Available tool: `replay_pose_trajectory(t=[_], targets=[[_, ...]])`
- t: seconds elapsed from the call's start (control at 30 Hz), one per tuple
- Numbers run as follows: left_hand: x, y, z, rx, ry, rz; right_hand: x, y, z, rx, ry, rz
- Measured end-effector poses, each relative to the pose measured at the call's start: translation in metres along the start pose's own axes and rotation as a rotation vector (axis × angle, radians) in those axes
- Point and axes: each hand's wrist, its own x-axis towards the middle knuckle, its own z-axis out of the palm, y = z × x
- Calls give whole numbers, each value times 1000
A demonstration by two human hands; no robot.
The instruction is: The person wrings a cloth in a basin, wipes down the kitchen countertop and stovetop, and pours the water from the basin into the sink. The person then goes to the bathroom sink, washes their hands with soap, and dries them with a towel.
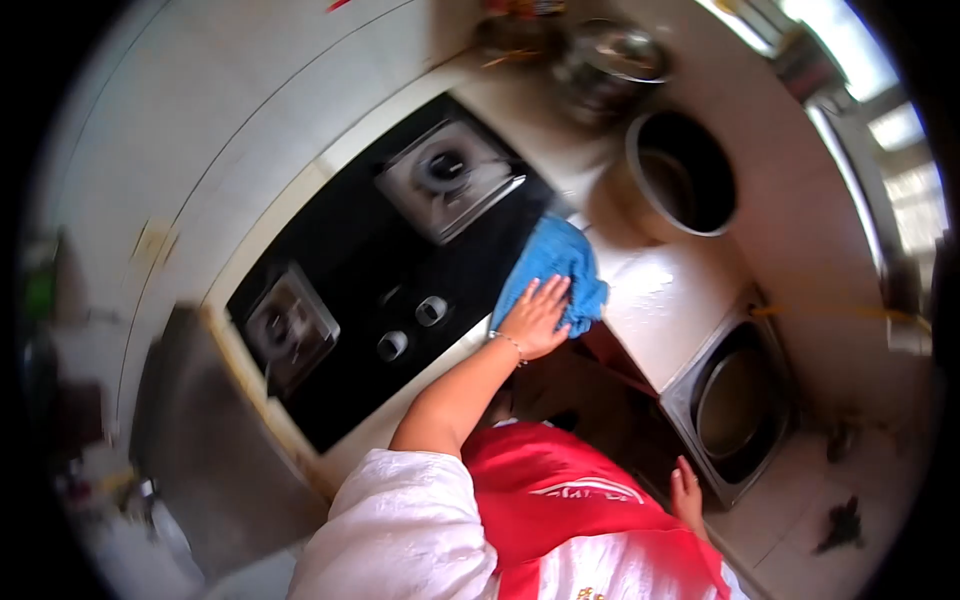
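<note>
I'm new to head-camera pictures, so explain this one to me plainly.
There is no machine here: a person works with two bare hands. The single picture comes from a camera worn on the head, looking forward and down, and its view is tilted and curved. The left hand lies flat on a blue cloth at the edge of a black stove top. On the counter beside it stand a large open pot and a shiny metal pot. The right hand is near the sink, with nothing visible in its grip.

No text is legible; white lettering (598,489) on the red apron (545,462) blurs.
</note>
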Motion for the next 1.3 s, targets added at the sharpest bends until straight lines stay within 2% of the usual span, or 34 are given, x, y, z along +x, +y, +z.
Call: replay_pose_trajectory(t=[0.2, 0.23, 0.37, 0.4, 0.53, 0.6, 0.63, 0.67, 0.8, 0.9, 1.03, 1.17, 1.3], targets=[[-183, 20, -33, -30, 25, -418, 66, -14, -30, 58, -187, -152], [-218, 24, -40, -26, 46, -491, 56, -48, -27, -58, -174, -210], [-357, 42, -55, 139, 189, -952, 95, -18, -40, -70, -249, -318], [-384, 46, -55, 193, 229, -1098, 84, -36, -41, -144, -263, -338], [-423, 47, -43, 306, 347, -1731, 73, -14, -61, -223, -219, -419], [-403, 38, -28, 290, 385, -1907, 56, -6, -74, -114, -188, -338], [-387, 35, -17, 277, 394, -1914, 51, 0, -83, -160, -140, -376], [-369, 34, -4, 267, 420, -1873, 54, 14, -90, -142, -111, -323], [-272, 52, 29, 340, 330, -1271, 71, 40, -105, -52, -4, -266], [-173, 64, 34, 197, 246, -909, 85, 10, -103, -54, 21, -241], [-47, 30, 40, 89, 233, -503, 102, -35, -93, 42, 8, -279], [66, -5, 39, 52, 195, -322, 114, -58, -89, 79, 12, -223], [175, -46, 27, 48, 159, -482, 122, -75, -83, 32, 68, -58]])
